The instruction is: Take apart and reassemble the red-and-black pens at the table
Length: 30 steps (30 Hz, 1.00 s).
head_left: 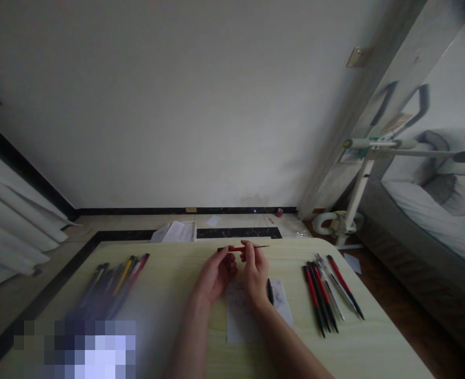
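Note:
Both my hands are raised over the middle of a pale wooden table point(169, 295) and hold one thin red and black pen point(242, 248) level between them. My left hand point(216, 273) pinches the pen's left end. My right hand point(255, 269) pinches it near the middle, and the dark thin tip sticks out to the right. Under my hands lies a white sheet of paper point(240, 316) with faint scribbles. A black pen part point(269, 291) rests on that sheet beside my right wrist.
A row of several red and black pens point(329, 292) lies on the table's right side. A bundle of mixed coloured pens point(116, 284) lies at the left. Beyond the table are floor papers point(175, 231), an exercise machine point(358, 195) and a bed point(429, 210) at the right.

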Motion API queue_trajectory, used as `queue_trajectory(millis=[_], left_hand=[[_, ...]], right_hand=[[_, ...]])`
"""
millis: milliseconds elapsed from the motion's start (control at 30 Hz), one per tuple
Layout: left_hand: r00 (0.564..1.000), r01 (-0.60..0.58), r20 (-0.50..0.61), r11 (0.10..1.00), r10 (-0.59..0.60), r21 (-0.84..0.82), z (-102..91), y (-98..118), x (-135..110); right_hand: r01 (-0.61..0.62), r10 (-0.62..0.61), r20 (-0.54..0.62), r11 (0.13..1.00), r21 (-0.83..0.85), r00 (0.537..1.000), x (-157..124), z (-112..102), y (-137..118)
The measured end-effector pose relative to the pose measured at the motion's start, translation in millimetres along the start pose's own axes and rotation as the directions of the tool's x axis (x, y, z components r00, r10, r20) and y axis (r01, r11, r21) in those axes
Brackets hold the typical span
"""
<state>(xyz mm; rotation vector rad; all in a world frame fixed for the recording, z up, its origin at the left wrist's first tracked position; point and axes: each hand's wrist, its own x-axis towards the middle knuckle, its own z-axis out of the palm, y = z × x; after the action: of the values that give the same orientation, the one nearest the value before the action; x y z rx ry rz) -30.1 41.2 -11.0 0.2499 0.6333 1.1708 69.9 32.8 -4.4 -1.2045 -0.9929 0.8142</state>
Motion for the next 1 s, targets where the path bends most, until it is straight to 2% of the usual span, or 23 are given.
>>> queue_trajectory(millis=[67, 200, 400, 533, 633, 767, 867, 933, 1000], left_hand=[[1.0, 0.009, -0.011, 1.0, -0.009, -0.009, -1.6, -0.3, 1.2], [0.997, -0.075, -0.038, 0.995, 0.072, -0.063, -4.7, 1.4, 3.8], [0.991, -0.13, 0.009, 0.989, 0.131, -0.073, -4.1, 5.8, 2.9], [0.978, -0.207, -0.051, 0.972, 0.202, -0.114, -5.2, 9.6, 3.1], [0.969, -0.243, -0.09, 0.958, 0.231, -0.151, -6.5, 11.1, 3.7], [0.977, -0.214, -0.065, 0.958, 0.205, -0.192, -8.1, 10.8, 3.4], [0.982, -0.186, -0.023, 0.957, 0.186, -0.225, -8.9, 10.5, 2.9], [0.984, -0.177, -0.006, 0.955, 0.18, -0.239, -9.0, 10.4, 2.6], [0.984, -0.173, 0.001, 0.955, 0.179, -0.241, -8.6, 10.0, 2.5]], right_hand=[[0.011, -0.011, 0.005, 1.0, -0.005, 1.0, -0.1, 0.4, -0.2], [0.025, -0.025, 0.005, 1.0, 0.004, 1.0, -0.4, 1.8, -0.3], [0.042, -0.042, 0.004, 0.999, 0.014, 0.999, -0.8, 2.9, -1.6], [0.041, -0.041, 0.0, 0.998, 0.048, 0.999, 1.2, 3.0, -7.7], [0.048, -0.05, 0.045, 0.997, 0.059, 0.998, 6.3, 0.6, -16.5], [0.032, -0.038, 0.161, 0.999, 0.037, 0.986, 19.9, -9.0, -30.5], [-0.037, 0.045, 0.354, 0.999, -0.029, 0.934, 31.2, -21.9, -39.5], [-0.061, 0.136, 0.49, 0.984, -0.166, 0.861, 36.5, -32.7, -43.8], [-0.044, 0.246, 0.565, 0.937, -0.346, 0.787, 39.5, -44.0, -46.2]])
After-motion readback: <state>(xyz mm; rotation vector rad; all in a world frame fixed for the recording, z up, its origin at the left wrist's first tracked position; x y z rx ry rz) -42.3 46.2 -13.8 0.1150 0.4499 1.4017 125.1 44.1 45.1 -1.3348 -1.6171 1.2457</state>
